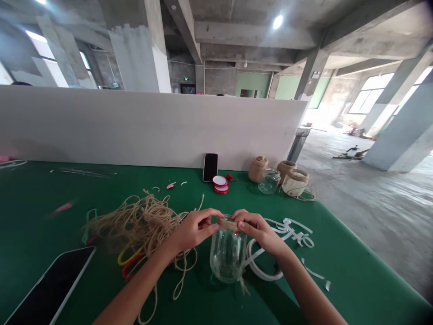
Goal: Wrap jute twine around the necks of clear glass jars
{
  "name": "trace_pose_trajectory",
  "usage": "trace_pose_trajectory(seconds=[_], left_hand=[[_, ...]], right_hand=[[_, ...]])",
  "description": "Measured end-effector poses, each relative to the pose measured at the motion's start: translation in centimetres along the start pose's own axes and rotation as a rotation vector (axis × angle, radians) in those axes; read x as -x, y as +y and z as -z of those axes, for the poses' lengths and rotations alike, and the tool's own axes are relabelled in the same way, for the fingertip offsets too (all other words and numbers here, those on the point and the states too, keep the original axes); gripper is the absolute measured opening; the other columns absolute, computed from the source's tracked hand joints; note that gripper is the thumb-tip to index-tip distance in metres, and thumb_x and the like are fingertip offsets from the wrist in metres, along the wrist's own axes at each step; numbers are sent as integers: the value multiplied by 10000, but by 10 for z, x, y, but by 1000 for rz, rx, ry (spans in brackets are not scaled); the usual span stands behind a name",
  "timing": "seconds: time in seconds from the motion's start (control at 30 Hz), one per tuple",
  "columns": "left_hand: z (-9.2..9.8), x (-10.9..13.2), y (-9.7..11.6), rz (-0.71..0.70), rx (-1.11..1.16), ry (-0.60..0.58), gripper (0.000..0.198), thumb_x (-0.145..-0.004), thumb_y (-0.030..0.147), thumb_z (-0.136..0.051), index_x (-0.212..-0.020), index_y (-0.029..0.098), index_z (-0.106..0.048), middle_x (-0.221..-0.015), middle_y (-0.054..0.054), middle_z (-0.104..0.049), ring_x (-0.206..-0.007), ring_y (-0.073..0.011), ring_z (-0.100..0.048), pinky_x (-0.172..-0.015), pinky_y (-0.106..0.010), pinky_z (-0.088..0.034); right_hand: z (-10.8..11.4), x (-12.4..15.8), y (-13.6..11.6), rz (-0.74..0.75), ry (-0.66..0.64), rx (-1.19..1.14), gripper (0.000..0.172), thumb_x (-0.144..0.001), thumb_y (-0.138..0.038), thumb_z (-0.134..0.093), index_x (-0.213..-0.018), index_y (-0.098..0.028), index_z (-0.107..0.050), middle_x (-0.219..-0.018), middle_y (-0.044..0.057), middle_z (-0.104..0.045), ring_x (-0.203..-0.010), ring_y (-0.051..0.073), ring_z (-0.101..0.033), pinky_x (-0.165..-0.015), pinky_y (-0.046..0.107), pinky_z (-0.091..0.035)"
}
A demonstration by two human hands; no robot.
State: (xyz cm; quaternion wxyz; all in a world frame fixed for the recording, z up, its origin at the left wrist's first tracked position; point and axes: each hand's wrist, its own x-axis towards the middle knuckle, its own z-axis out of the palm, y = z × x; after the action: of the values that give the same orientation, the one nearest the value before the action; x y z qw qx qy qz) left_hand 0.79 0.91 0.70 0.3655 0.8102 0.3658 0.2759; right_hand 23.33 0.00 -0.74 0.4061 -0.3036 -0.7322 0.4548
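Your jar [227,258] stands upright on the counter [352,266] in the lower middle of the frame, mouth up, with a twine band [228,224] around its neck. Your left hand [198,229] is nearly closed, thumb and forefinger pinched at the left side of the band; your right hand [257,228] is pinched likewise at the right side, thumb in front and fingers over the rim. The step in hand looks like seating the twine on the neck, so press with the fingertips rather than squeezing the glass, and pull evenly from both sides so that the turns lie flat, touching and level below the rim. Let one hand pin the band whenever the other shifts its grip, or the turns may slacken. The twine pile [149,221], left of the jar, is loosely tangled; drawing slack from it gently should avoid a snag. The white roll [267,276] lies just beside the jar at right, so mind your wrist there. Your fingers cover both ends of the band, and its far side is out of sight, so you cannot tell how many turns there are or whether a strand joins it to the pile. The scissors [123,259] are partly buried under twine, only their handles plain, and the phone [50,289] at lower left is cut off by the frame.
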Motion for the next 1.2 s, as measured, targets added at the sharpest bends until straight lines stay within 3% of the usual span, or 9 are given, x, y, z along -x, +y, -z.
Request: trace_pose_trajectory(seconds=[0.13, 0.27, 0.5, 0.63, 0.73, 0.93, 1.07, 1.2], left_hand=[[-1, -1, -3, -1, 33, -12, 256, -860, 252, -441, -1082, 203, -560, -602, 55, -369, -501, -81, -326, -483, -199, -248], [-3, -1, -5, 11, 41, -6, 210, -867, 271, -440, -996, 176, -576, -598, 55, -372, -483, -72, -312, -465, -194, -235], [3, 4, 4, -25, -125, 74, 206, -844, 293, -494, -1013, 218, -584, -557, 71, -308, -476, -79, -291, -477, -196, -250], [1, 8, 8, -111, -246, 129, 153, -847, 274, -489, -948, 218, -590, -721, 24, -540, -585, -98, -435, -545, -205, -326], [-2, 9, 9, -151, -274, 149, 129, -861, 259, -457, -858, 199, -572, -811, 6, -595, -636, -104, -477, -583, -210, -350], [-3, 6, 11, -50, -253, 145, 130, -839, 269, -459, -775, 183, -532, -614, 37, -450, -560, -103, -413, -525, -203, -313], [-5, 2, 7, 28, -81, 94, 162, -843, 294, -450, -731, 178, -463, -578, 60, -361, -510, -87, -340, -485, -191, -269], [-8, 0, 3, 94, 45, 75, 158, -846, 314, -463, -950, 195, -469, -550, 82, -285, -479, -89, -299, -474, -191, -234]], right_hand=[[0, 0, 8, -17, -35, -104, 282, -880, -361, -496, -753, -144, -624, -893, 67, -562, -988, 210, -502, -845, 305, -386], [1, 0, 11, -4, -71, -128, 277, -883, -354, -494, -763, -144, -629, -841, 63, -583, -1042, 223, -486, -906, 327, -351], [1, -1, 14, 2, -61, -158, 287, -887, -355, -482, -757, -143, -625, -861, 63, -584, -973, 214, -519, -868, 318, -366], [1, -2, 15, -3, -54, -143, 296, -888, -366, -477, -748, -146, -616, -843, 55, -573, -953, 207, -519, -855, 309, -369], [2, -2, 15, -6, -57, -126, 299, -889, -367, -475, -746, -144, -615, -838, 53, -569, -940, 202, -518, -852, 305, -368], [1, -1, 16, -16, -61, -122, 317, -885, -391, -476, -749, -141, -614, -865, 60, -573, -953, 202, -508, -863, 307, -364], [2, -1, 16, -25, -66, -130, 330, -880, -410, -477, -749, -139, -612, -880, 60, -563, -937, 197, -509, -863, 309, -366], [1, 0, 16, -44, -68, -144, 352, -869, -445, -481, -747, -141, -609, -902, 64, -561, -925, 195, -509, -856, 313, -374]])
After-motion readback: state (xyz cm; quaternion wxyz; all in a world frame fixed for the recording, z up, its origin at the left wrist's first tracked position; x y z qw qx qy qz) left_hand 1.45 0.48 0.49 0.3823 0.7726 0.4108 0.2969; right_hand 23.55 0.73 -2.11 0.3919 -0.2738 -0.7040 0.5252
